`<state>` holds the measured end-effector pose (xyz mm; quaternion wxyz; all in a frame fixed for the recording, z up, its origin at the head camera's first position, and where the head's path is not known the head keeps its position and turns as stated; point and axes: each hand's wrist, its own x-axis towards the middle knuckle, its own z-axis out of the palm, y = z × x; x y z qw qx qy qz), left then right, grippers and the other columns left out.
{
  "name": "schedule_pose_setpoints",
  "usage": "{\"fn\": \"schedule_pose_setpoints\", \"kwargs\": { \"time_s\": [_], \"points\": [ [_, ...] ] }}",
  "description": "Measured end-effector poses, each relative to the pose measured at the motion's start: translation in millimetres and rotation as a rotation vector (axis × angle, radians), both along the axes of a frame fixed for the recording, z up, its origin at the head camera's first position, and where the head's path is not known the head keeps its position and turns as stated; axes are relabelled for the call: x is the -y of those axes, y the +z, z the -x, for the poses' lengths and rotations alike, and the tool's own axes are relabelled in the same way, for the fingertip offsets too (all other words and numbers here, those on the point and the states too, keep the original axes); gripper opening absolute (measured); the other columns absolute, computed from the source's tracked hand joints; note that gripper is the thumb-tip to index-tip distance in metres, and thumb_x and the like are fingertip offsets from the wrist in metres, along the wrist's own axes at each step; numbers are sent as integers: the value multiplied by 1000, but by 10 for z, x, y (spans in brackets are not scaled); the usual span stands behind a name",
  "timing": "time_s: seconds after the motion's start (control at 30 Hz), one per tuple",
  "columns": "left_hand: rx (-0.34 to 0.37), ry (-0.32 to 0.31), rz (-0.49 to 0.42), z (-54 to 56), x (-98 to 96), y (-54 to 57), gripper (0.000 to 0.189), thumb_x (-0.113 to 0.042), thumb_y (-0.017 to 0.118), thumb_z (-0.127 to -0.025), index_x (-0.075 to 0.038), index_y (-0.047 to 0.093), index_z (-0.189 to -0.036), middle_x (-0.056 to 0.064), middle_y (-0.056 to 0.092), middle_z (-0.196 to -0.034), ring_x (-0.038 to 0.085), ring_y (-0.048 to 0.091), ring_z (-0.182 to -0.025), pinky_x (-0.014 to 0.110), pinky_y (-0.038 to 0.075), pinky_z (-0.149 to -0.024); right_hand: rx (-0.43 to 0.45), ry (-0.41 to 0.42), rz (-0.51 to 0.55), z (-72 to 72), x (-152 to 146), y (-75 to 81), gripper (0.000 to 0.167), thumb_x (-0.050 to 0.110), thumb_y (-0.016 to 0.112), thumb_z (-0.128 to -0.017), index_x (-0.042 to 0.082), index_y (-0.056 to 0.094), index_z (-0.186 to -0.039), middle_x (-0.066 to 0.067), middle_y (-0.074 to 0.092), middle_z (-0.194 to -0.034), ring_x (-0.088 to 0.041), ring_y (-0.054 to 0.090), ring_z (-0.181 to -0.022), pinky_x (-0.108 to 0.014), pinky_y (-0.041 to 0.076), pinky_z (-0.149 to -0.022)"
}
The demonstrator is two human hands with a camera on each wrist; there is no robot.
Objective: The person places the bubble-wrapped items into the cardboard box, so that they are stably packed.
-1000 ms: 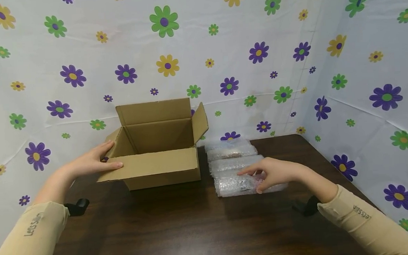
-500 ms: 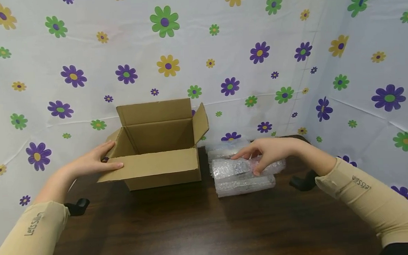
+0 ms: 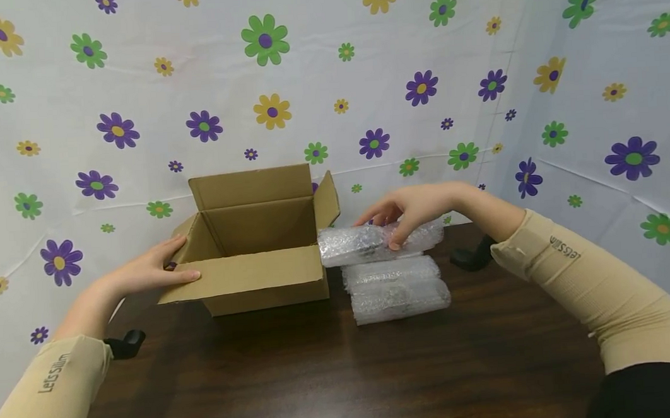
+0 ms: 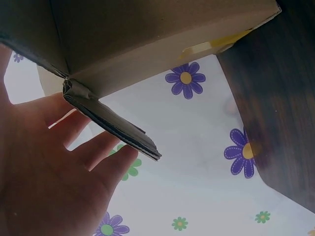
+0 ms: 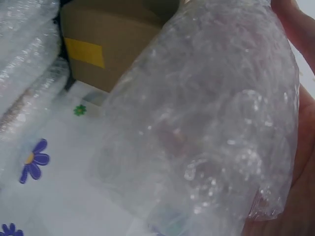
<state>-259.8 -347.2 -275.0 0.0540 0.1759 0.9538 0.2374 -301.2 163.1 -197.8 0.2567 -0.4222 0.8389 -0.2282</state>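
An open cardboard box stands at the back of the table. My left hand rests at its left corner, thumb along the front flap. In the left wrist view, the fairly straight, spread fingers lie against the side flap, their tips partly hidden. My right hand grips a bubble-wrapped bundle, thumb in front and fingers behind. Its left end overlaps the box's right front corner in the head view. The bubble wrap fills much of the right wrist view; its contents are blurred.
Two more bubble-wrapped rolls lie side by side on the dark wooden table, right of the box. A flowered cloth hangs behind the table and along the right side. The box's flaps stick outward.
My right hand has picked the bundle up from the front of the row and carried it back and left, toward the box. The left hand has stayed at the flaps.
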Motion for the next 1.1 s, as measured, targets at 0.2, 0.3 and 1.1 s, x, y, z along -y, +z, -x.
{"fn": "schedule_pose_setpoints", "kwargs": {
  "time_s": [0.2, 0.3, 1.1],
  "points": [
    [-2, -4, 3, 3, 4, -3, 97, -36, 71, -86, 10, 14, -150, 37, 9, -153, 55, 5, -139, 73, 13, -104, 2, 21, 5, 53, 119, 202, 69, 24, 78, -82, 25, 49, -144, -8, 50, -140, -25, 52, -123, -42, 48, -94],
    [-8, 0, 12, -1, 7, -5, 97, -36, 71, -86, 10, 14, -150, 37, 10, -153, 55, 6, -139, 73, 13, -104, 35, 32, 18, 81, 193, 288, 69, 22, 77, -83, 22, 47, -145, -8, 53, -136, -23, 56, -115, -41, 50, -91],
    [-4, 11, 24, 1, -21, -13, 98, -37, 71, -86, 10, 14, -150, 37, 9, -153, 55, 6, -139, 72, 13, -104, 3, 110, 126, 400, 1039, 595, 62, 17, 79, -82, 25, 55, -139, -5, 66, -119, -23, 61, -107, -39, 50, -89]
  ]
}}
